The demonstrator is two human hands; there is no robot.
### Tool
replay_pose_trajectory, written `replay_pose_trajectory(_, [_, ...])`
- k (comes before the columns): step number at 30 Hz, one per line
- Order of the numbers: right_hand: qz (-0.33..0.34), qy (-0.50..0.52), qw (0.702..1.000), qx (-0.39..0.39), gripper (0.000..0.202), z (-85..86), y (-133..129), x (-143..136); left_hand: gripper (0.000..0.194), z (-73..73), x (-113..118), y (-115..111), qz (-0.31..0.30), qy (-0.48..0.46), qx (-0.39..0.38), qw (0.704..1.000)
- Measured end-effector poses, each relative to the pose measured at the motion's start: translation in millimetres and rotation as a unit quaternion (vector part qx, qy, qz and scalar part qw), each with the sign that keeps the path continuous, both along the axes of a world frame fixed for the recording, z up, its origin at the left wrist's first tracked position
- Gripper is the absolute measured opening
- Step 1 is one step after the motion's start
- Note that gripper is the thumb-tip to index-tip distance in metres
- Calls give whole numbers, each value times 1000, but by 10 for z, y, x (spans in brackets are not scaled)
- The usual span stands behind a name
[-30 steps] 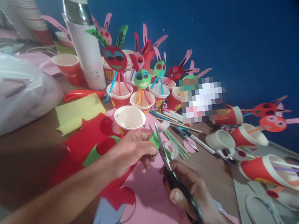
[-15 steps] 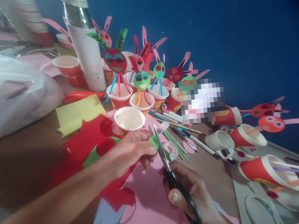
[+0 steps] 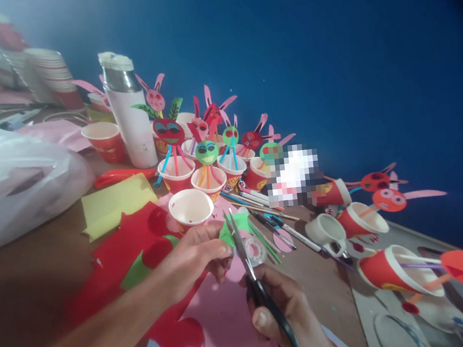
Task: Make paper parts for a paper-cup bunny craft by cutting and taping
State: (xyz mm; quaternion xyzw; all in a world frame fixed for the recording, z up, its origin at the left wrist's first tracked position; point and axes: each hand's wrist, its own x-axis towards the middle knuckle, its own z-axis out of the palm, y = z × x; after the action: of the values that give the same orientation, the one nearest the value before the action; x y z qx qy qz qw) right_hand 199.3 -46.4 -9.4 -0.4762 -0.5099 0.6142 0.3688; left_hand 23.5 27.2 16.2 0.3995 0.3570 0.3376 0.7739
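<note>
Pinched in the fingers of my left hand [image 3: 206,250] is a small piece of green paper [image 3: 241,222]. My right hand [image 3: 280,303] grips black-handled scissors [image 3: 244,255], whose blades point up and lie across the green paper. Whether the blades are fully closed on it is hard to see. Below both hands lies a pink sheet [image 3: 225,317]. Cut red paper [image 3: 136,250] spreads under my left forearm, with a green scrap [image 3: 136,270] on it. A white-rimmed paper cup [image 3: 191,208] stands just beyond my left hand.
Paper cups with straw-legged paper faces [image 3: 169,133] line the blue wall. A flask [image 3: 128,115] and a white plastic bag [image 3: 17,185] stand at left. Pens [image 3: 299,231], a tape roll [image 3: 255,249] and a white mug [image 3: 326,232] are right of centre; yellow paper [image 3: 118,202] lies left.
The view has tilted up and shifted, so the scene sits lower and somewhat left. More of the green paper now shows right of the scissor blades. Both hands keep their holds.
</note>
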Motion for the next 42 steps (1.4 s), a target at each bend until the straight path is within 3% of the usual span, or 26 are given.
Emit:
replay_pose_trajectory(12, [22, -9, 999, 26, 48, 42, 5, -15, 9, 87, -30, 25, 11, 48, 16, 999])
replay_pose_trajectory(17, [44, -12, 997, 55, 44, 98, 10, -25, 15, 106, -46, 43, -23, 98, 32, 994])
replay_pose_trajectory(23, [49, -25, 997, 54, 46, 92, 9, -22, 17, 108, -45, 61, -68, 91, 39, 993])
replay_pose_trajectory(35, [91, -33, 995, 27, 49, 77, 10, 30, 20, 94, -63, 60, -97, 94, 39, 990])
replay_pose_trajectory(42, [95, -42, 993, 50, 46, 100, 20, 22, 22, 84, -70, 55, -116, 89, 35, 989])
